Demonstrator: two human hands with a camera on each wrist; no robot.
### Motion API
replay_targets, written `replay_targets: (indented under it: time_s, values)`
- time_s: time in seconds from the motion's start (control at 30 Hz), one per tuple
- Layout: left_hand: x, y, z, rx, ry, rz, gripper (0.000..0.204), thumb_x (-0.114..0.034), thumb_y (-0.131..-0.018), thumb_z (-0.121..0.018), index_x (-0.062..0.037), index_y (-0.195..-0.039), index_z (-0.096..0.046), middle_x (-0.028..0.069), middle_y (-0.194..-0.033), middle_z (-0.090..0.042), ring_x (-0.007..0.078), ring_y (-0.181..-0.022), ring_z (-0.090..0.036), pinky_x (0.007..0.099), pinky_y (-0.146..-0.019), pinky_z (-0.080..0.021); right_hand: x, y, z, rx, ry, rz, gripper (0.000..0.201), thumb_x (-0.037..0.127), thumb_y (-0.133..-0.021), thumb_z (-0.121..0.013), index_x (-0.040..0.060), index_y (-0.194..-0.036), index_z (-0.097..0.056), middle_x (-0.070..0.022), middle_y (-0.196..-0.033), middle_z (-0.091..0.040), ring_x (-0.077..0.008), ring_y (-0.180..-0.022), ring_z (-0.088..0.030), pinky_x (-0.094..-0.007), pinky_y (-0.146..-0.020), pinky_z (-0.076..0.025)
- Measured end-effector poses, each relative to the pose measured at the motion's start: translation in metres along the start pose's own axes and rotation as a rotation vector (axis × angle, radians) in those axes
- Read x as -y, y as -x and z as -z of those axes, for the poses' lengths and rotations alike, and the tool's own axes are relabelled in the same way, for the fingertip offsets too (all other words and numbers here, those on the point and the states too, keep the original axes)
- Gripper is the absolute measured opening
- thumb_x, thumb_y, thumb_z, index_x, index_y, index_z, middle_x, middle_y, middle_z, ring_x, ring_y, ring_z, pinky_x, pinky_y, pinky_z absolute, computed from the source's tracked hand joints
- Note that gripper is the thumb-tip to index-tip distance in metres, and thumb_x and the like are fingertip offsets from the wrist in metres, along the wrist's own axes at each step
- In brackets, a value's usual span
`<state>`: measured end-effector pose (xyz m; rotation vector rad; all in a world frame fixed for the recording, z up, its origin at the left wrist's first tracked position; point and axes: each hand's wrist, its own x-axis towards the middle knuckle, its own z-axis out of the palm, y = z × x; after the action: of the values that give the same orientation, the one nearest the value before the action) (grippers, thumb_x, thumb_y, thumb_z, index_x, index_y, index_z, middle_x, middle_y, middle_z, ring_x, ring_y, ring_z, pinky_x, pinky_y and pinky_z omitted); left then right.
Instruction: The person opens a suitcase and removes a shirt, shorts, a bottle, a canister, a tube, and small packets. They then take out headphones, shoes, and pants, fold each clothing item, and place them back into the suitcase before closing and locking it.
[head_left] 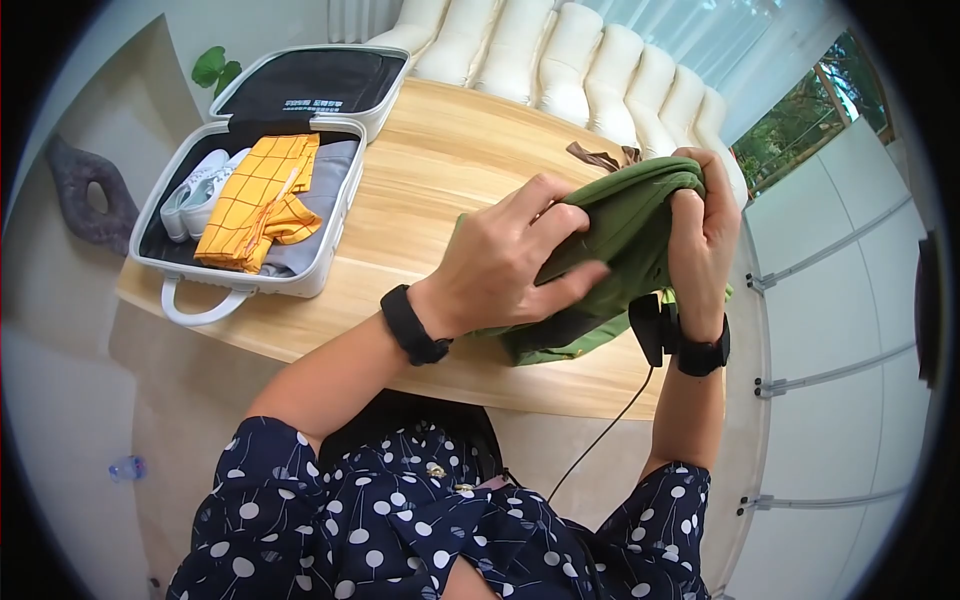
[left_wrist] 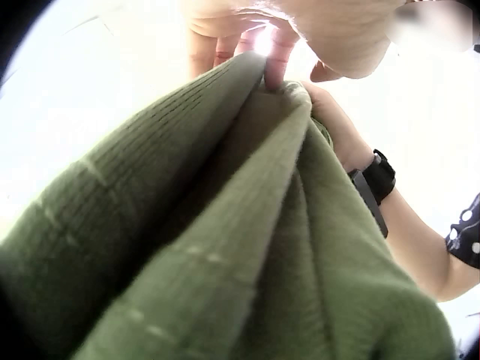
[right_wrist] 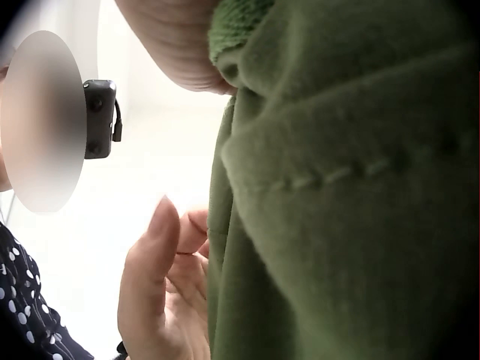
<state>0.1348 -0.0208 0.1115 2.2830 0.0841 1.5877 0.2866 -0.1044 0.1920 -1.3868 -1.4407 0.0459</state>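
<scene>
In the head view a dark green garment hangs bunched over the wooden table, its lower part close to the near edge. My right hand grips its upper edge, thumb on the near side. On its left side is my left hand, its thumb held apart and blurred. Seen from the left wrist, the fingers of that hand lie at the top of the garment's folds. The right wrist view shows the left thumb standing away from the cloth, with other fingertips partly hidden behind it.
An open white suitcase stands at the table's left, holding white shoes, a yellow checked garment and a grey cloth. A brown strip of cloth lies near the back edge. A cream padded sofa stands behind.
</scene>
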Motion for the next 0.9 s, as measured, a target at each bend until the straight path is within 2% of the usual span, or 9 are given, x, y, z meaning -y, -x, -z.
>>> replay_targets:
  time_s: [0.27, 0.37, 0.4, 0.47, 0.53, 0.67, 0.73, 0.8, 0.9]
  values:
    - [0.007, 0.0, 0.005, -0.039, 0.004, 0.091, 0.02, -0.006, -0.078, -0.069, -0.0013, -0.092, -0.055, 0.0104, -0.091, -0.056, 0.0223, -0.074, -0.06, 0.0305, -0.06, -0.049, -0.001, -0.004, 0.005, -0.001, 0.139, 0.112, 0.019, 0.0, -0.08, -0.04, -0.0039, -0.095, -0.052, -0.0051, -0.076, -0.057, -0.0103, -0.069, -0.049, -0.0221, -0.066, -0.043]
    - [0.012, -0.009, 0.024, 0.114, 0.345, 0.321, 0.011, -0.005, -0.086, -0.063, -0.0003, -0.093, -0.056, 0.0031, -0.087, -0.06, 0.007, -0.078, -0.058, 0.022, -0.064, -0.047, -0.007, -0.008, 0.015, 0.07, 0.164, 0.125, 0.021, 0.001, -0.08, -0.041, -0.0034, -0.096, -0.053, -0.0039, -0.077, -0.056, -0.0106, -0.071, -0.049, -0.0222, -0.067, -0.042]
    - [0.011, -0.013, 0.03, 0.113, 0.345, 0.322, 0.011, -0.005, -0.086, -0.063, -0.0003, -0.093, -0.056, 0.0031, -0.087, -0.06, 0.007, -0.078, -0.058, 0.022, -0.064, -0.047, -0.009, -0.009, 0.018, 0.116, 0.141, 0.111, 0.021, 0.001, -0.08, -0.042, -0.0032, -0.097, -0.054, -0.0031, -0.077, -0.055, -0.0106, -0.071, -0.049, -0.0222, -0.067, -0.042]
    - [0.008, -0.024, 0.041, 0.14, 0.788, 0.573, 0.01, -0.009, -0.089, -0.062, -0.0014, -0.094, -0.058, -0.0002, -0.087, -0.061, 0.0035, -0.079, -0.057, 0.0187, -0.066, -0.046, -0.008, -0.011, 0.025, 0.166, 0.063, 0.049, 0.022, 0.003, -0.079, -0.047, -0.0034, -0.099, -0.055, -0.0025, -0.081, -0.057, -0.0091, -0.074, -0.05, -0.0214, -0.068, -0.043]
    - [0.009, -0.03, 0.048, 0.144, 0.8, 0.562, 0.013, -0.013, -0.089, -0.063, -0.0019, -0.094, -0.059, -0.0012, -0.086, -0.062, 0.002, -0.077, -0.057, 0.0165, -0.066, -0.046, -0.001, -0.013, 0.03, 0.32, -0.065, -0.156, 0.025, 0.006, -0.078, -0.053, -0.0034, -0.101, -0.055, -0.0019, -0.085, -0.059, -0.0075, -0.078, -0.052, -0.0211, -0.071, -0.044]
    - [0.005, -0.039, 0.056, 0.219, 0.784, 0.566, 0.015, -0.015, -0.089, -0.064, -0.0018, -0.094, -0.059, -0.0025, -0.083, -0.062, 0.0008, -0.073, -0.056, 0.0161, -0.064, -0.046, 0.002, -0.018, 0.046, 0.53, -0.134, -0.128, 0.032, 0.009, -0.074, -0.06, -0.0038, -0.103, -0.056, -0.0025, -0.087, -0.06, -0.007, -0.082, -0.055, -0.0212, -0.075, -0.045]
    - [0.007, -0.038, 0.055, 0.232, 0.793, 0.568, 0.013, -0.014, -0.089, -0.064, -0.0023, -0.093, -0.059, -0.0031, -0.083, -0.061, 0.0007, -0.074, -0.056, 0.0163, -0.065, -0.046, 0.002, -0.015, 0.045, 0.517, -0.195, -0.114, 0.032, 0.011, -0.077, -0.056, -0.0048, -0.105, -0.055, -0.0035, -0.09, -0.061, -0.0078, -0.083, -0.056, -0.0213, -0.076, -0.046]
    - [0.006, -0.036, 0.054, 0.223, 0.793, 0.566, 0.012, -0.013, -0.089, -0.064, -0.0025, -0.092, -0.059, -0.0035, -0.083, -0.06, 0.0006, -0.074, -0.055, 0.0163, -0.065, -0.045, 0.009, -0.013, 0.041, 0.495, -0.422, -0.309, 0.032, 0.013, -0.081, -0.049, -0.0056, -0.106, -0.055, -0.0055, -0.095, -0.062, -0.0092, -0.086, -0.057, -0.0214, -0.078, -0.045]
    - [0.005, -0.034, 0.055, 0.207, 0.83, 0.554, 0.009, -0.011, -0.089, -0.063, -0.0027, -0.091, -0.059, -0.0042, -0.083, -0.059, 0.0005, -0.075, -0.054, 0.0164, -0.066, -0.044, 0.005, -0.013, 0.033, 0.52, -0.456, -0.355, 0.041, 0.022, -0.086, -0.037, -0.0061, -0.111, -0.053, -0.0102, -0.104, -0.061, -0.0135, -0.094, -0.057, -0.0243, -0.086, -0.043]
